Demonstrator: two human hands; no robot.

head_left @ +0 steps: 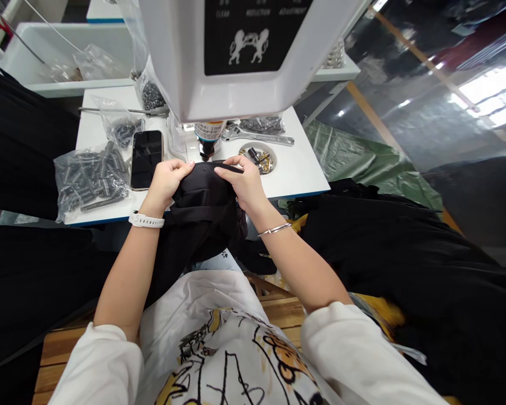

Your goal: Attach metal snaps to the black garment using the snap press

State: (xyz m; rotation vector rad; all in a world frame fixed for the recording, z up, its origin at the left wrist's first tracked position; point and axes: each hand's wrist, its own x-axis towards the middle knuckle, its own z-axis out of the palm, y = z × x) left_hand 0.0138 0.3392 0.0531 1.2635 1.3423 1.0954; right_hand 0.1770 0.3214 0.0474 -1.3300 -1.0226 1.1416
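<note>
A black garment [204, 194] is stretched between my hands at the table's front edge, its upper edge just under the dark press head [207, 149] of a white machine [236, 95]. My left hand [166, 180] pinches the cloth's left side, thumb along the edge. On the other side my right hand [245, 183] grips the cloth between thumb and fingers, with a thin black strip [231, 167] running under the thumb. A small dark dot shows in the cloth between the hands. The rest of the garment hangs down toward my lap.
Left on the white table [307, 163] lie a phone [146, 160] and a plastic bag of dark metal parts [91, 177]. Behind the machine head rests a wrench [261, 136], near a round recess of small fittings [259, 157]. Black cloth piles [388, 242] flank me.
</note>
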